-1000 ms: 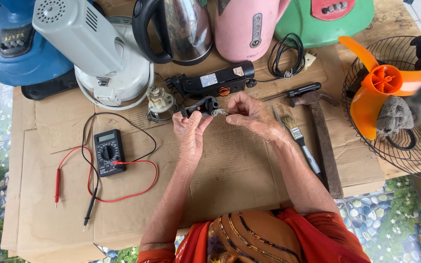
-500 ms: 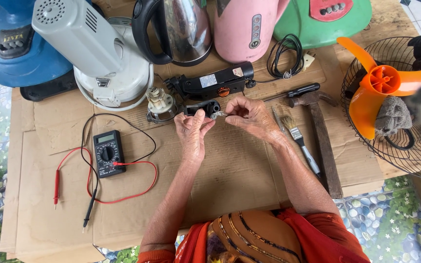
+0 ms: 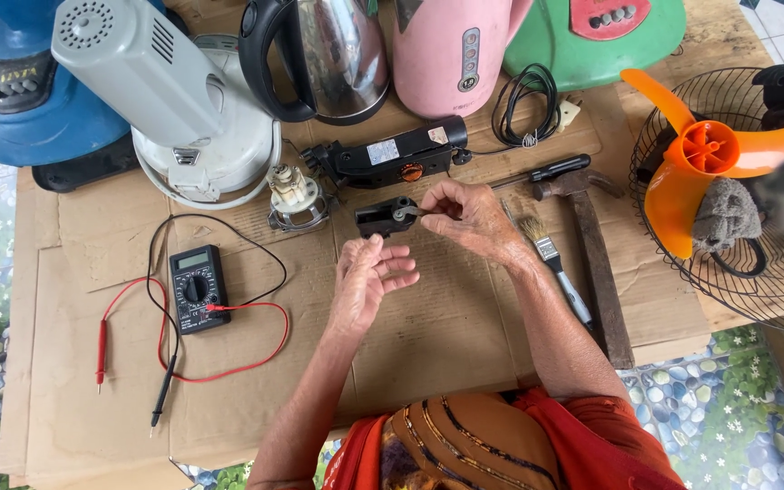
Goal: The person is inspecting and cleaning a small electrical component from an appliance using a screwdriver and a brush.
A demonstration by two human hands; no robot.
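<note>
Right hand: grip narrow, fingertips pinched on a small grey piece at the top of a small black part, which lies on the cardboard sheet near the middle of the counter.
Left hand: grip wide, fingers loosely spread, holding nothing, hovering just below the black part and apart from it.
Behind the part: a long black appliance body with an orange button; to its left a small white motor piece.
Right of the right hand: paintbrush, hammer, black-handled screwdriver.
Left: black multimeter with red and black leads.
Back row: grey-white fan motor housing, steel kettle, pink kettle, coiled black cord.
Far right: fan grille with orange blade.
</note>
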